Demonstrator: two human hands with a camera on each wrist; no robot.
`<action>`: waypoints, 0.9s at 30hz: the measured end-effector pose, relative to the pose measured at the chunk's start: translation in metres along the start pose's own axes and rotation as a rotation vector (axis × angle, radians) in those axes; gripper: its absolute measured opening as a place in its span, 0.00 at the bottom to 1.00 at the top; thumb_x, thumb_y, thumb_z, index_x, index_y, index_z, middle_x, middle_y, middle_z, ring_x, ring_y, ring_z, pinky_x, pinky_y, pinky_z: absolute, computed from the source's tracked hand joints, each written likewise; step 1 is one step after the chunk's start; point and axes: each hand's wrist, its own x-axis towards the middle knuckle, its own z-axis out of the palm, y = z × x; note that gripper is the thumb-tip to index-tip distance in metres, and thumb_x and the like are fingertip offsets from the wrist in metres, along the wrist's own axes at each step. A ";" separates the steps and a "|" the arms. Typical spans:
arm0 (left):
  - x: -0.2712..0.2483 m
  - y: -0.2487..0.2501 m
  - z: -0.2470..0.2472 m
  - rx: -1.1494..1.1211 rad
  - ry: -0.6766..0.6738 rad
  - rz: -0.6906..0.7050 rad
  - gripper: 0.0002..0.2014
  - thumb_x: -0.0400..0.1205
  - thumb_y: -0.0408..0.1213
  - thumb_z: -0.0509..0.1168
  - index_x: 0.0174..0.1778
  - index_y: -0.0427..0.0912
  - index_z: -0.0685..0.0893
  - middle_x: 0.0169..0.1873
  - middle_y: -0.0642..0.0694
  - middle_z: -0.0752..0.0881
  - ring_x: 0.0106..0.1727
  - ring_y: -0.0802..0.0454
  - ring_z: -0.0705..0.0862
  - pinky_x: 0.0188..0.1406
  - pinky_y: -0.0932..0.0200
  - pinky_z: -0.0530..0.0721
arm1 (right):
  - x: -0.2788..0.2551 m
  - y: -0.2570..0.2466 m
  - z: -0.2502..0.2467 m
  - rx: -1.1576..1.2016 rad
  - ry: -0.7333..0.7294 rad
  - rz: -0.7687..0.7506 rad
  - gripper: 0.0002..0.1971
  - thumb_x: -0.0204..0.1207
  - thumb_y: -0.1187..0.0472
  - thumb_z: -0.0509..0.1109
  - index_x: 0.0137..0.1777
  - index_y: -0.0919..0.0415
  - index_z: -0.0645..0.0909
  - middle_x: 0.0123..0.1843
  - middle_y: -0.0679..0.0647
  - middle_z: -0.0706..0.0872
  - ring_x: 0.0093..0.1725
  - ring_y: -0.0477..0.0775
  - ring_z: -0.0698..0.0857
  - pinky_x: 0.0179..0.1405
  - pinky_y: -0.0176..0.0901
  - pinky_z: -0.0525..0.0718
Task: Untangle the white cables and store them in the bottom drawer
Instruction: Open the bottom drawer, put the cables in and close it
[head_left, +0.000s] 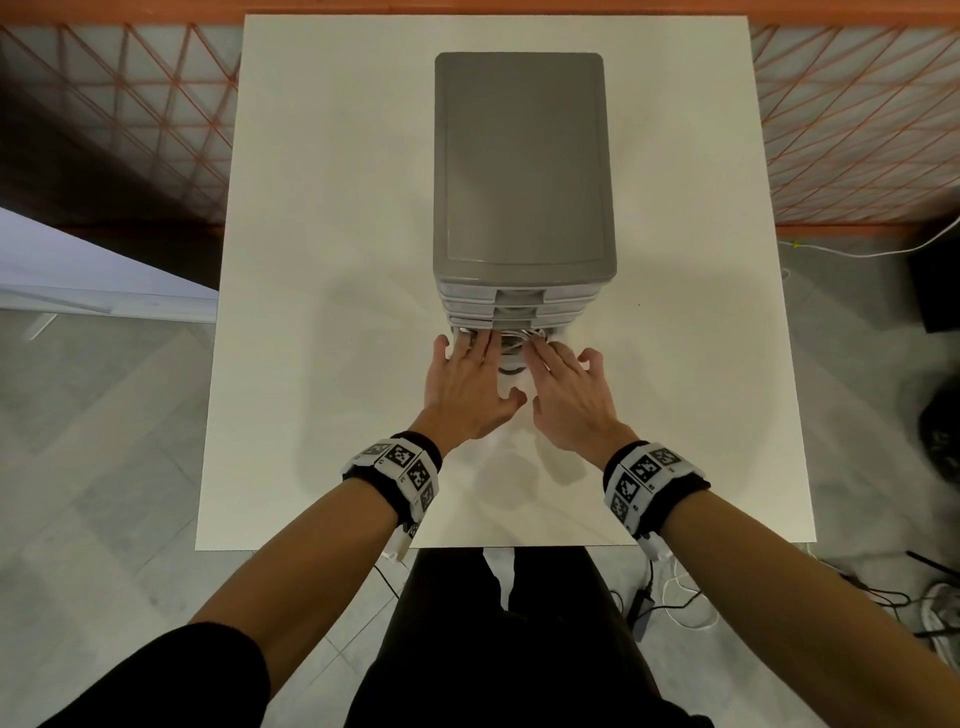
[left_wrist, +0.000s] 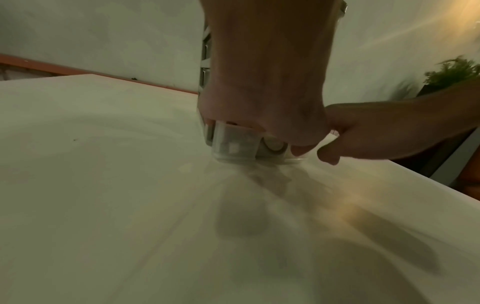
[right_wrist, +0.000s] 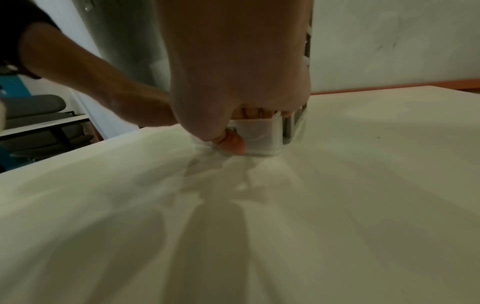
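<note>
Both hands over bottom drawer: left hand, right hand flat, fingers released, tucking white cables down so drawer can close.

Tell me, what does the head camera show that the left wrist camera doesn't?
Only the head view shows the drawer unit's grey top, the white cables lying in the open bottom drawer, and both wristbands. Only the left wrist view shows that drawer's clear front wall from the side and a green plant. Both show the left hand, the right hand and the white table.
</note>
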 end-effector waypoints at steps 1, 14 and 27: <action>0.000 0.001 0.001 -0.001 0.001 -0.004 0.42 0.79 0.65 0.53 0.84 0.40 0.58 0.81 0.45 0.69 0.78 0.42 0.68 0.75 0.39 0.62 | 0.002 -0.001 -0.004 -0.025 -0.023 0.008 0.34 0.74 0.58 0.67 0.81 0.63 0.65 0.82 0.57 0.68 0.75 0.60 0.72 0.68 0.59 0.67; -0.043 -0.034 -0.066 -0.432 0.795 0.198 0.09 0.82 0.29 0.68 0.57 0.32 0.85 0.60 0.37 0.79 0.55 0.37 0.82 0.51 0.50 0.85 | -0.028 -0.022 0.014 0.752 -0.008 0.302 0.08 0.77 0.60 0.65 0.39 0.62 0.80 0.40 0.55 0.84 0.40 0.60 0.83 0.37 0.51 0.79; -0.003 -0.064 -0.094 -0.370 0.726 0.306 0.17 0.87 0.33 0.68 0.70 0.29 0.82 0.70 0.31 0.81 0.75 0.31 0.75 0.77 0.43 0.76 | 0.026 -0.055 0.004 1.804 -0.001 0.903 0.11 0.86 0.66 0.57 0.49 0.68 0.80 0.38 0.60 0.88 0.28 0.52 0.85 0.28 0.38 0.81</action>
